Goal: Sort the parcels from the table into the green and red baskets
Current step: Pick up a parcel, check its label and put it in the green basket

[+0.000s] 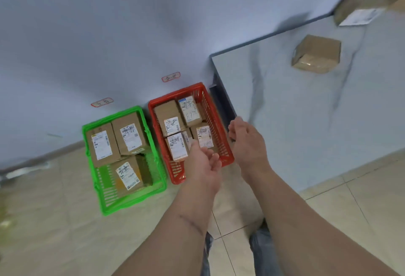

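While both bare forearms reach in from the bottom of the frame, the two hands hang over the red basket point(219, 120) just below centre, and neither grips anything. The left hand point(202, 161) is palm up, fingers loosely spread, over the basket's near corner; the right hand point(246, 142) shows its back, fingers relaxed and slightly curled, just beside the basket's right wall. Inside the red basket lie several brown parcels point(169, 115) with white labels facing up, packed side by side — one label carries large handwritten digits, though blur keeps them from being read surely. Left of it, almost touching, sits the green basket point(122, 203), holding three larger labelled boxes point(129, 135): two side by side at the far end and one nearer, tilted a little. Both baskets stand on a pale tiled floor point(54, 210) against a light blue wall point(109, 23). On that wall, above each basket, is a small red-bordered tag point(171, 77) with handwriting too blurred to read. At the right of the frame runs a pale marbled table point(285, 111) with a dark edge, its corner near the red basket's far right end. On the table, in the upper right, rests a plain brown box point(316, 56), and farther toward the top right corner lies another box point(359, 6) with a white label — smeared by motion. Blue jeans point(260, 245) show between the forearms at the bottom.
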